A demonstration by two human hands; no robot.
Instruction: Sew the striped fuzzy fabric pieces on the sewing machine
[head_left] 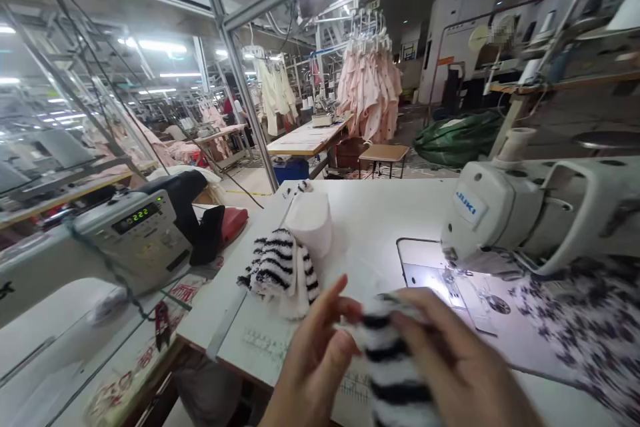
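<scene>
R hand [457, 353] pinches the striped cloth [397, 373] over the bench [385, 220]; L hand [315, 357], fingers apart, is just beside. W/o second hold, the striped cloth may twist, prob. b/c of softness.

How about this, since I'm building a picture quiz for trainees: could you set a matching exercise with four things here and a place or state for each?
Column one
1. Right hand
2. Pink garments
3. Left hand
4. Machine display

Column two
A. Showing green digits
B. Close beside the striped fabric, on its left
C. Gripping the striped fabric
D. Hanging in a cluster in the background

Right pairs: 1-C, 2-D, 3-B, 4-A
</scene>
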